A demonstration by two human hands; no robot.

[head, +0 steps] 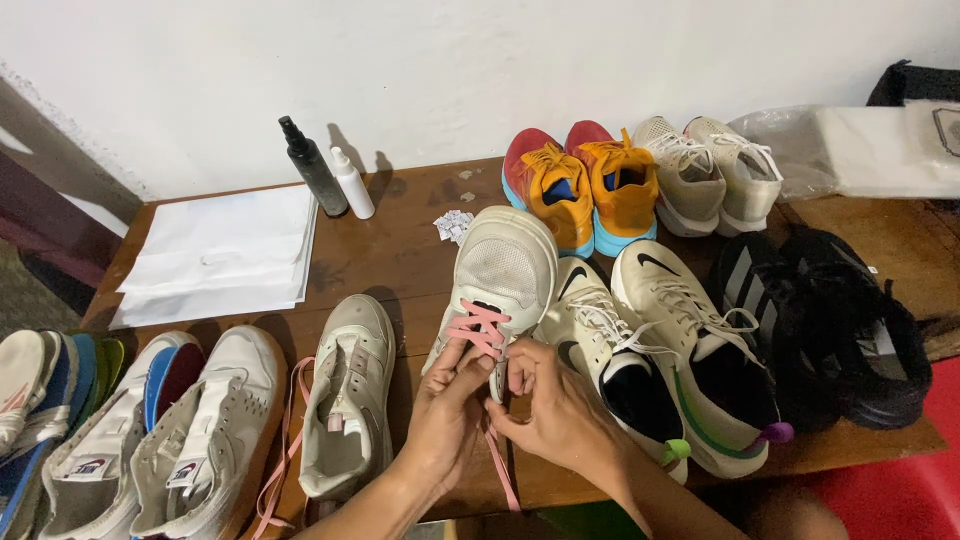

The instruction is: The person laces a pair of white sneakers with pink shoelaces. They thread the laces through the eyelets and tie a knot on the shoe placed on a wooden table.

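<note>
Here, near the middle of the wooden desk [400,250], stands a cream sneaker [505,270] with its toe pointing to 12 o'clock, away from the person. A pink lace [478,325] crosses its front eyelets, and the loose end hangs down over the desk edge at 6 o'clock.

The left hand [447,415] comes from 7 o'clock and its fingers are closed in a pinch on the lace, just below the last crossing. The right hand [560,410] comes from 5 o'clock; its fingers are curled around the tongue and the side of the shoe opening, and they seem to pinch the lace too, though I cannot tell this for sure.

I judge the sneaker is light, with a soft upper and a stiffer sole, so it is best held at the sole or heel. The lace looks flat, thin and limp; it will slip easily, so the best place to grip is near its tip.

At 9 o'clock lies the matching sneaker [350,395], and at 3 o'clock a white pair [650,350]
</note>
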